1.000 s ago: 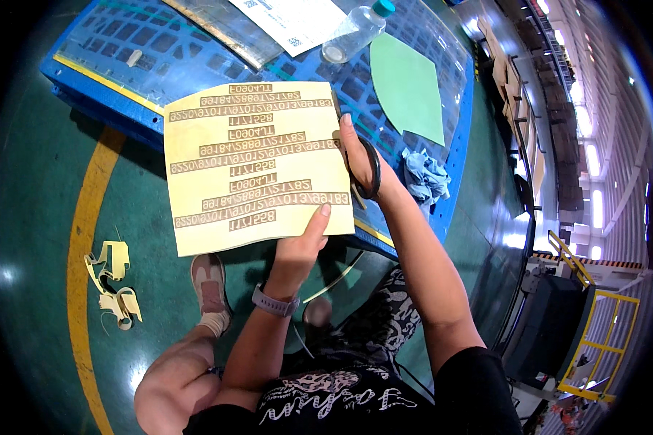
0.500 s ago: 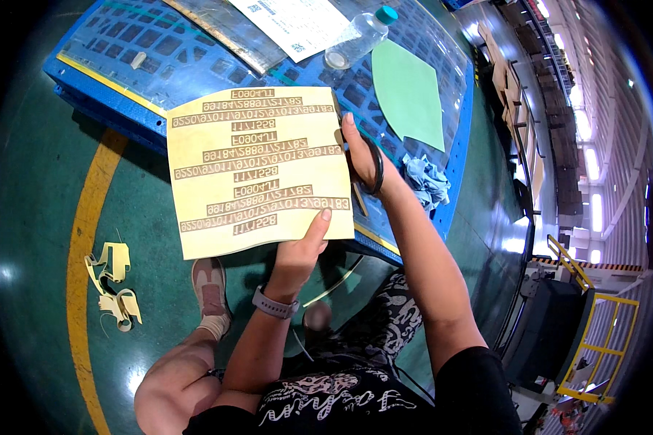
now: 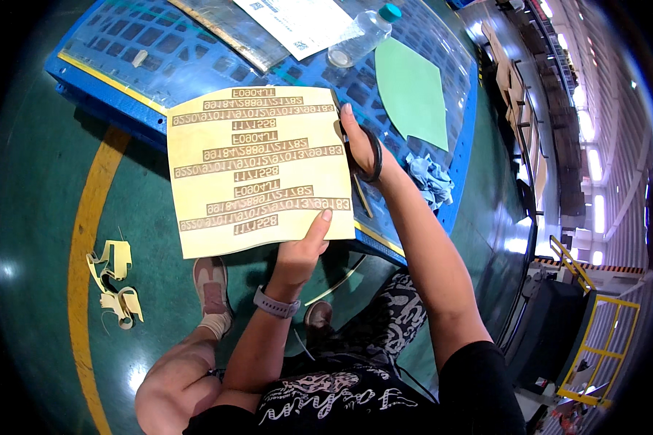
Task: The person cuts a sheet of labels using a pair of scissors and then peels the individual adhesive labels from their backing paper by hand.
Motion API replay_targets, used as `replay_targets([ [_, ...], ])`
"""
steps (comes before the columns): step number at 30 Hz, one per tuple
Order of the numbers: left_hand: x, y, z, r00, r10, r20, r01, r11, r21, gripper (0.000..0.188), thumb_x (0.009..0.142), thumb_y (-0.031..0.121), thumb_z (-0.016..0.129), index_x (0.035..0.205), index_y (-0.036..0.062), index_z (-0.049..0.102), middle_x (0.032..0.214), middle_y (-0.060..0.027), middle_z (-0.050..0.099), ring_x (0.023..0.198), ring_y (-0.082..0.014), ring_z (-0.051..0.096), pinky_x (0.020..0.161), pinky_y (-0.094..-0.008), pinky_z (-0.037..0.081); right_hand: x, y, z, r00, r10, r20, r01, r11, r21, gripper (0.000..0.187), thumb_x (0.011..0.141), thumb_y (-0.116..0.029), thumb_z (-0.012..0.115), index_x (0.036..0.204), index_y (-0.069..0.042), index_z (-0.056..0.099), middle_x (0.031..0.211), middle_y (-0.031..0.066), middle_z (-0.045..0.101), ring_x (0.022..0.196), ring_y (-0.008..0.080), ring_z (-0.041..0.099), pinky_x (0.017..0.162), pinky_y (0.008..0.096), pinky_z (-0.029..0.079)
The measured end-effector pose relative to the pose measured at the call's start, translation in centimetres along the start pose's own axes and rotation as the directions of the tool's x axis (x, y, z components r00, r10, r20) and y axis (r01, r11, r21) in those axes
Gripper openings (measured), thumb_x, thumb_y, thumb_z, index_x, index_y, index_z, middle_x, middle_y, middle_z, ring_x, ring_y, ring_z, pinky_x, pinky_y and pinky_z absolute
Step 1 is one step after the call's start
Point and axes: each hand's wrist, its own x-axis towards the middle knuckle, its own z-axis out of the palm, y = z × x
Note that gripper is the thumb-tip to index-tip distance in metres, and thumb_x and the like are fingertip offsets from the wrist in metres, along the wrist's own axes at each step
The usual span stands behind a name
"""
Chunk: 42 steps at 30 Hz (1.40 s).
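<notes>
Right fingers (image 3: 350,122) edged slightly upward, grip unclear; left fingers (image 3: 317,230) hold the yellow sheet (image 3: 261,165).

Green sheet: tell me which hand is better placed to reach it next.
The right hand, probably: beside the right edge of the yellow sheet, it lies nearer the green sheet. The left hand is farther off, its thumb on the yellow sheet's front. The right hand's hold is unclear.
</notes>
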Motion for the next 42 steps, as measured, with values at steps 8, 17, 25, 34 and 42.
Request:
replay_targets([
  [8, 0.1, -0.2, 0.7, 0.997, 0.058, -0.049, -0.063, 0.993, -0.101, 0.022, 0.090, 0.020, 0.058, 0.106, 0.0047, 0.058, 0.086, -0.0003, 0.060, 0.064, -0.0053, 0.050, 0.053, -0.0184, 0.037, 1.5, 1.4, -0.6, 0.996, -0.081, -0.032, 0.080, 0.997, -0.019, 0.073, 0.094, -0.059, 0.023, 0.102, 0.002, 0.063, 0.087, 0.0127, 0.065, 0.075, 0.0163, 0.059, 0.066, 0.0285, 0.046],
  [17, 0.6, -0.1, 0.1, 0.994, 0.113, -0.009, -0.112, 0.964, -0.243, 0.016, 0.091, 0.016, 0.054, 0.103, 0.0055, 0.055, 0.079, 0.0017, 0.056, 0.054, -0.0023, 0.039, 0.043, -0.0181, 0.025, -1.9, -2.4, 0.5, 0.994, 0.059, -0.095, -0.066, 0.994, -0.081, 0.066, 0.092, -0.060, 0.032, 0.076, -0.001, 0.057, 0.056, 0.0022, 0.050, 0.046, 0.0099, 0.042, 0.045, 0.0252, 0.035],
  [25, 1.1, -0.5, 1.0, 0.979, 0.203, -0.031, -0.200, 0.909, -0.366, 0.017, 0.091, 0.019, 0.054, 0.103, 0.0061, 0.054, 0.079, 0.0008, 0.055, 0.052, -0.0033, 0.039, 0.043, -0.0175, 0.027, -8.9, -2.9, -5.6, 0.961, -0.112, -0.251, 0.022, 0.941, -0.338, 0.048, 0.090, -0.050, 0.051, 0.087, -0.002, 0.051, 0.059, 0.0057, 0.050, 0.055, 0.0157, 0.050, 0.052, 0.0299, 0.042],
  [34, 2.1, -1.9, 4.2, 0.971, 0.217, -0.097, -0.237, 0.884, -0.402, 0.017, 0.091, 0.021, 0.051, 0.095, 0.0044, 0.053, 0.070, -0.0021, 0.053, 0.053, -0.0084, 0.043, 0.045, -0.0217, 0.032, -13.0, 5.2, -27.1, 0.695, -0.161, -0.701, -0.436, 0.681, -0.588, 0.057, 0.081, -0.047, 0.064, 0.099, 0.006, 0.052, 0.087, 0.0254, 0.062, 0.083, 0.0361, 0.062, 0.073, 0.0412, 0.047],
  [42, 3.3, -3.2, 1.9, 1.000, -0.024, 0.010, 0.026, 0.848, -0.529, 0.020, 0.090, 0.028, 0.051, 0.087, 0.0083, 0.057, 0.055, -0.0005, 0.043, 0.044, -0.0119, 0.035, 0.047, -0.0245, 0.028, -10.5, 6.7, -25.9, 0.718, -0.396, -0.573, -0.530, 0.224, -0.818, 0.045, 0.077, -0.023, 0.065, 0.111, 0.003, 0.051, 0.098, 0.0252, 0.059, 0.091, 0.0377, 0.059, 0.081, 0.0441, 0.047],
])
